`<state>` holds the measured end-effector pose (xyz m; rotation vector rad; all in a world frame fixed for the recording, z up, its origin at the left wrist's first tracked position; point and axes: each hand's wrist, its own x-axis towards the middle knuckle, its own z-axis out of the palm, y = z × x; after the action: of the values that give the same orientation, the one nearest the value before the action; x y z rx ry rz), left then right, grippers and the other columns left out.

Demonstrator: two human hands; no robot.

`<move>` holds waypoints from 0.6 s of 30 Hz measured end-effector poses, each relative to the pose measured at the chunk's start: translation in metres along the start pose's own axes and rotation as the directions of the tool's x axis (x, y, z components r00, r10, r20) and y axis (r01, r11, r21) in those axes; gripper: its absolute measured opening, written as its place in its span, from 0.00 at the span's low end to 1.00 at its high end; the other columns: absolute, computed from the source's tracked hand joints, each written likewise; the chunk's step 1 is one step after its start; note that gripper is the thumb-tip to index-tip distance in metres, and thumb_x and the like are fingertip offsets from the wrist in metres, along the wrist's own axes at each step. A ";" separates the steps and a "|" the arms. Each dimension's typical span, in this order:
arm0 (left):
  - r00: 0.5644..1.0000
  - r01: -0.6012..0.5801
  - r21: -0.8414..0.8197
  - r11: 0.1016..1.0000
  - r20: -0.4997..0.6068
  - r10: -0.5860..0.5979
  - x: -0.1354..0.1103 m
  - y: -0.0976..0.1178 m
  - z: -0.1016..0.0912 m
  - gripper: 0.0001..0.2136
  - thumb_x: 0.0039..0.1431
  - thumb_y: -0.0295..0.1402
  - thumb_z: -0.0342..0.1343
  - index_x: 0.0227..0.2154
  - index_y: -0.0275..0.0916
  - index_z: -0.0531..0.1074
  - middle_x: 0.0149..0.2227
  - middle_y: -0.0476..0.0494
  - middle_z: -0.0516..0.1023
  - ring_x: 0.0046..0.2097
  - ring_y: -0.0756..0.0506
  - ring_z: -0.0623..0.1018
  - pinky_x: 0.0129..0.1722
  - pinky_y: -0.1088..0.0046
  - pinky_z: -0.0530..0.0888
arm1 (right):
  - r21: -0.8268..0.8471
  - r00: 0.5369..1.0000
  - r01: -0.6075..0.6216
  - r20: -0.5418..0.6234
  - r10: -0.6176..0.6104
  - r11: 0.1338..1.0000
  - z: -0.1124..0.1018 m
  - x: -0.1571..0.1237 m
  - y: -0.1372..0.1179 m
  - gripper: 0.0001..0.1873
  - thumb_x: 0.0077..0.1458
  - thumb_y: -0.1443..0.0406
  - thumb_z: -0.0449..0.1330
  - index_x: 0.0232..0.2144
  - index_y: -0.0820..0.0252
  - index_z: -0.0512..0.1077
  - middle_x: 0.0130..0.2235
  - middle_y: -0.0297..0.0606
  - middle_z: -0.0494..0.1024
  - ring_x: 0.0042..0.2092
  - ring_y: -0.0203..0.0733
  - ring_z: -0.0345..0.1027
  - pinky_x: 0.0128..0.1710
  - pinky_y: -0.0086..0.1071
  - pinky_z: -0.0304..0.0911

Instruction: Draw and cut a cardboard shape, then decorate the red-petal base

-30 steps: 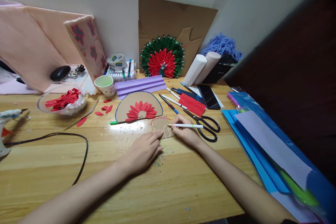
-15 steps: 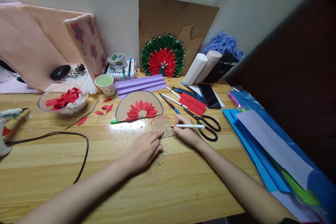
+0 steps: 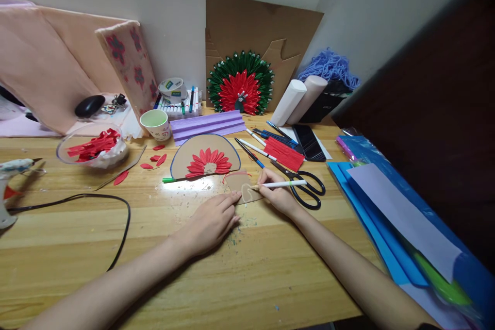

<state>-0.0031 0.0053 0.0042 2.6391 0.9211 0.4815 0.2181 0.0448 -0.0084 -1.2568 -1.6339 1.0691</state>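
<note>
A small piece of cardboard lies flat on the table with a pale cream outline drawn on it. My left hand rests beside it, fingers stretched out and their tips pressing on its near left edge. In my right hand is a white marker pen, pinched between the fingers, its tip at the right of the outline. Just behind the cardboard piece sits a blue-edged cardboard half-circle with red paper petals on it. Black-handled scissors lie right of my right hand.
Red paper, pens and a phone lie behind the scissors. To the left are a paper cup, a bowl of red scraps, a glue gun and its black cord. Blue sheets lie right.
The marker pen has shifted slightly to the right with my right hand and leans a little differently. My left hand has stayed in place on the cardboard.
</note>
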 end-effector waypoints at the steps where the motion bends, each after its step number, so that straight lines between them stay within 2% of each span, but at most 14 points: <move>1: 1.000 -0.001 -0.001 1.000 -0.002 0.001 0.000 0.000 0.000 0.13 0.64 0.33 0.43 0.44 0.34 0.70 0.55 0.35 0.69 0.56 0.42 0.69 0.55 0.59 0.69 | 0.025 1.000 -0.005 -0.005 0.006 1.000 0.001 0.000 -0.001 0.08 0.49 0.65 0.57 0.23 0.57 0.60 0.24 0.29 0.63 0.26 0.34 0.56 0.26 0.28 0.53; 4: 1.000 -0.006 0.011 1.000 -0.007 0.006 0.000 -0.001 0.001 0.14 0.65 0.33 0.42 0.44 0.34 0.69 0.55 0.35 0.69 0.56 0.41 0.70 0.54 0.59 0.69 | 0.024 1.000 -0.026 0.006 0.026 0.999 0.003 -0.001 -0.004 0.08 0.50 0.62 0.58 0.26 0.57 0.62 0.26 0.30 0.66 0.27 0.35 0.59 0.27 0.28 0.55; 11: 1.000 -0.005 0.050 0.999 0.020 0.004 0.000 -0.001 0.002 0.15 0.65 0.33 0.42 0.46 0.31 0.69 0.56 0.35 0.68 0.56 0.41 0.69 0.55 0.60 0.69 | -0.147 0.998 -0.048 0.022 0.051 0.988 0.007 -0.003 -0.005 0.06 0.52 0.64 0.57 0.26 0.58 0.64 0.25 0.30 0.67 0.25 0.34 0.57 0.24 0.27 0.52; 18: 1.000 -0.008 0.046 0.999 0.011 0.008 0.000 0.000 0.002 0.15 0.65 0.33 0.42 0.46 0.31 0.69 0.55 0.34 0.69 0.55 0.40 0.70 0.55 0.60 0.69 | -0.117 0.994 -0.024 0.106 0.037 0.993 0.007 -0.003 -0.005 0.04 0.51 0.65 0.57 0.26 0.59 0.65 0.26 0.31 0.69 0.26 0.34 0.59 0.25 0.27 0.54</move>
<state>-0.0029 0.0050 0.0022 2.6848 0.9289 0.4523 0.2106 0.0403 -0.0060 -1.3229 -1.7858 1.0910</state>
